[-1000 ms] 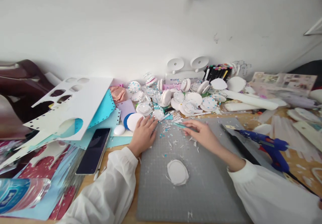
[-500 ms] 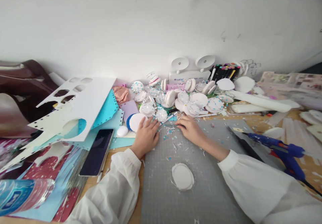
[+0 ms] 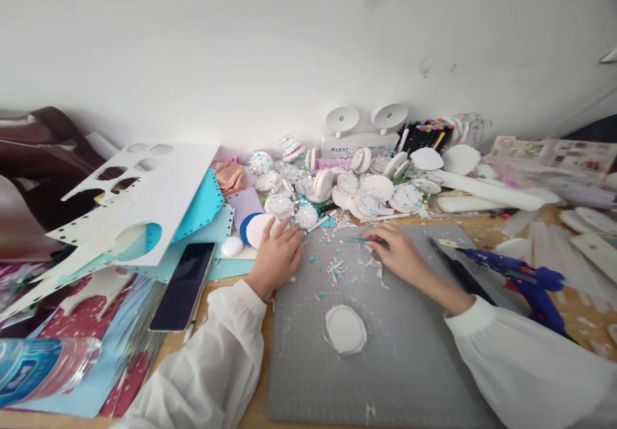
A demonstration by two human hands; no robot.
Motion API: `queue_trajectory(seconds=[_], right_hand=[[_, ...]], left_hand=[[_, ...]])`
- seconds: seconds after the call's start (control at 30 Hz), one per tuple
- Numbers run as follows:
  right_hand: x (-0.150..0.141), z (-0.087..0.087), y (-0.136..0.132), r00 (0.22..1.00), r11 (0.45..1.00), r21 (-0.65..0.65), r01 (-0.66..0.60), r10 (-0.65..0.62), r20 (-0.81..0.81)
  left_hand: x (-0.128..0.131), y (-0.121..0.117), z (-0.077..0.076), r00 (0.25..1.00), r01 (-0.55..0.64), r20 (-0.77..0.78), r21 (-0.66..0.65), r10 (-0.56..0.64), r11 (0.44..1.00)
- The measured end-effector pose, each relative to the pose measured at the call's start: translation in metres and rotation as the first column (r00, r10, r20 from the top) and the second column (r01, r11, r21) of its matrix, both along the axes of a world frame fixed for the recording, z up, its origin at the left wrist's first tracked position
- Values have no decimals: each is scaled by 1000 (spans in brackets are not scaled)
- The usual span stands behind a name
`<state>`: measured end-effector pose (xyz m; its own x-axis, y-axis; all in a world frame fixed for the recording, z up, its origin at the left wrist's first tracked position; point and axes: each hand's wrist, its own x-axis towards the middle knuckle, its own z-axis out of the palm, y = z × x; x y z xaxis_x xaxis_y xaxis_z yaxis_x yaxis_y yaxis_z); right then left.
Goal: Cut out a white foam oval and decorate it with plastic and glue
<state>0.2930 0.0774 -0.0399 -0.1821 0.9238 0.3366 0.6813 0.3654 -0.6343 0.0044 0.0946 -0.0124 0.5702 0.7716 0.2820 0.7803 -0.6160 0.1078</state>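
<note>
My right hand point(image 3: 398, 252) is closed around slim teal tweezers point(image 3: 369, 240), which point left just over the grey cutting mat point(image 3: 308, 377). Small white paper scraps point(image 3: 336, 269) and blue beads lie below and beside that hand. My left hand point(image 3: 277, 255) rests palm down at the mat's far left corner, fingers spread and holding nothing. By its fingertips is a white disc point(image 3: 259, 229) with a blue one under it. Nearer to me on the mat lies a round white paper piece point(image 3: 346, 330) with a clear rim around it.
Behind the mat is a heap of white discs with beaded wire point(image 3: 366, 197). To the right lie a blue glue gun point(image 3: 520, 274) and a long black object point(image 3: 460, 271). A phone point(image 3: 183, 287), cut sheets point(image 3: 168, 204) and a bottle point(image 3: 43, 368) are at left.
My right hand has moved right and a little toward me with the tweezers, away from my left hand. The left hand stays in place. The view has shifted slightly.
</note>
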Motion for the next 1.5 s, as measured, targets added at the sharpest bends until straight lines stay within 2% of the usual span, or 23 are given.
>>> queue_trajectory(seconds=[0.13, 0.3, 0.37, 0.43, 0.5, 0.6, 0.67, 0.77, 0.83, 0.9, 0.97, 1.07, 1.13, 1.23, 1.4, 1.5], right_hand=[[-2, 6, -9, 997, 998, -20, 65, -66, -48], [-18, 16, -40, 995, 998, -48, 26, -31, -98], [-23, 21, -53, 992, 999, -33, 16, -20, -121], [-28, 28, -64, 990, 1000, 3, 12, -11, -142], [-31, 34, -73, 988, 998, 58, 12, -3, -157], [-33, 39, -80, 987, 990, 142, 1, 22, -161], [-31, 39, -81, 985, 985, 175, 6, 25, -170], [-28, 35, -76, 969, 989, 140, 46, -10, -248], [-26, 29, -68, 938, 997, 42, 68, -50, -343], [-25, 23, -59, 908, 996, -55, 64, -82, -411], [-27, 16, -49, 897, 993, -108, 54, -96, -431], [-31, 6, -41, 892, 988, -136, 75, -127, -434], [-32, 1, -41, 887, 983, -152, 100, -158, -433], [-30, -6, -43, 886, 977, -171, 126, -188, -423], [-24, -11, -42, 888, 966, -190, 173, -236, -394], [-21, -10, -41, 887, 964, -192, 186, -249, -389]], left_hand=[[1, -7, 13, 996, 35, 77, 14, -36, 999], [14, -22, 26, 985, 113, 133, -21, -109, 993], [22, -30, 31, 960, 154, 249, -88, -128, 984], [29, -36, 37, 902, 193, 422, -195, -95, 962], [34, -42, 44, 839, 211, 543, -311, -9, 927], [36, -49, 53, 796, 217, 597, -434, 99, 875], [34, -54, 59, 777, 220, 615, -462, 132, 859], [28, -61, 66, 760, 240, 630, -497, 157, 834], [25, -63, 66, 775, 257, 617, -507, 138, 823], [23, -59, 61, 843, 212, 535, -432, 59, 877], [24, -50, 51, 926, 140, 377, -283, -24, 949], [28, -29, 32, 975, 102, 214, -178, -63, 979], [30, -16, 24, 986, 88, 154, -149, -65, 985], [35, -7, 20, 992, 100, 94, -132, -88, 986], [48, -7, 17, 975, 223, 58, -210, -215, 952], [57, -6, 15, 968, 253, 61, -248, -245, 935]])
